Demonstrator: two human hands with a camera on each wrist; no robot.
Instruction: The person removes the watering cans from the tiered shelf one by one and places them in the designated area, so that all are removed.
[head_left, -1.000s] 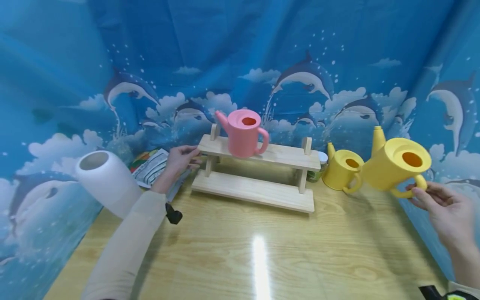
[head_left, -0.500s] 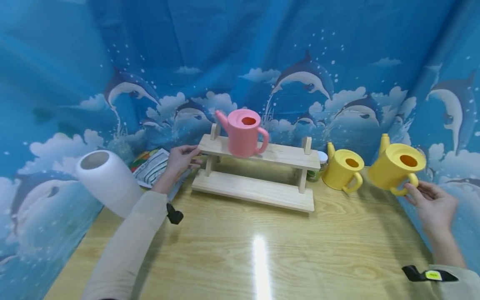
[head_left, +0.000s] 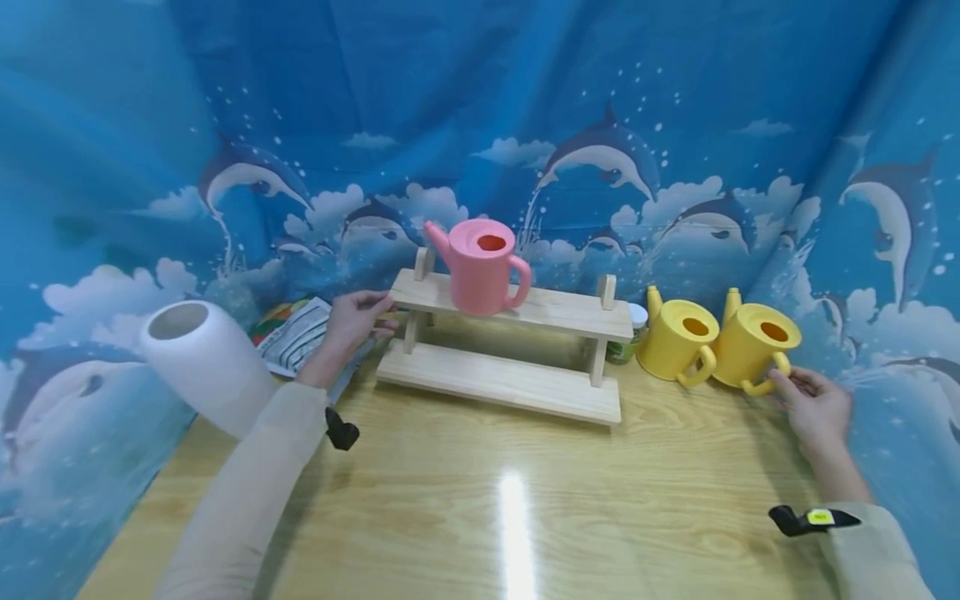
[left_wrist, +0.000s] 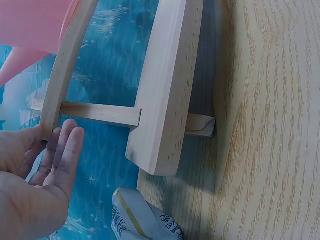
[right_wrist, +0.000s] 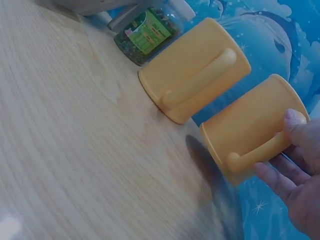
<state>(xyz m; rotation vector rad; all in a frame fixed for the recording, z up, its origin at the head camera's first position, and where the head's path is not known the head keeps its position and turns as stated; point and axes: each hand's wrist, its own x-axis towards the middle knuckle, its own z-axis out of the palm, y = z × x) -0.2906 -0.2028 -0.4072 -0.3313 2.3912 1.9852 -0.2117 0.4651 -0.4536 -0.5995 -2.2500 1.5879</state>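
My right hand (head_left: pixel 817 410) holds a yellow watering can (head_left: pixel 756 346) by its handle, thumb on top and fingers beneath. In the right wrist view a dark shadow shows between this can's base and the table, so it seems slightly raised. Close on its left a second yellow watering can (head_left: pixel 678 342) stands upright. At the other side, my left hand (head_left: pixel 354 325) pinches the left end of the upper board of a two-tier wooden shelf (head_left: pixel 498 382); the left wrist view shows the fingers under that board. A pink watering can (head_left: pixel 481 275) sits upright on the upper board.
A lidded jar (right_wrist: pixel 150 32) with a green label stands between shelf and yellow cans. Behind my left forearm are a tilted white cylindrical vase (head_left: pixel 206 362) and a printed bag (head_left: pixel 298 337). Blue dolphin-patterned cloth (head_left: pixel 450 108) walls the wooden table (head_left: pixel 420 483) on three sides.
My right hand has carried the yellow watering can left and down, close beside the other yellow one. The left hand keeps its grip on the shelf; the view has shifted slightly.
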